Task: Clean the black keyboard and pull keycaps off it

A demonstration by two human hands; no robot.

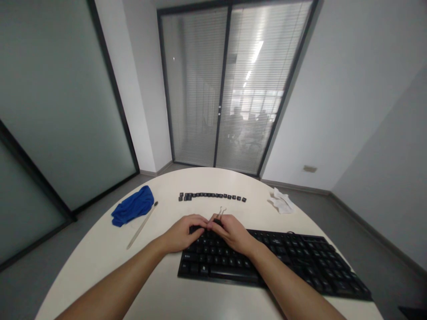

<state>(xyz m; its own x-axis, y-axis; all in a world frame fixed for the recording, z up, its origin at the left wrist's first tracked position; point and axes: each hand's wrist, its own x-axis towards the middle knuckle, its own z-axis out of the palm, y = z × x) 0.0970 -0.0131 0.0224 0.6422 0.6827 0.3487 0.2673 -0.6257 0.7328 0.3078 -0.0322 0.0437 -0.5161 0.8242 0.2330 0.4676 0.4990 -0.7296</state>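
Note:
A black keyboard (233, 271) lies at an angle on the round table, under both hands. My left hand (185, 232) rests at its upper left corner, fingers bent over the keys. My right hand (232, 231) is closed around a small tool (220, 211), whose black handle and two thin wire prongs stick out away from me. The fingertips of both hands meet over the top left keys; whatever lies between them is hidden. Beyond the hands, several loose black keycaps (213, 195) form a row, with a few more below its left end.
On the left of the white table (160, 293) are a blue cloth (134, 206) and a thin brush (142, 226) with a dark tip. A crumpled white tissue (282, 202) lies at the right.

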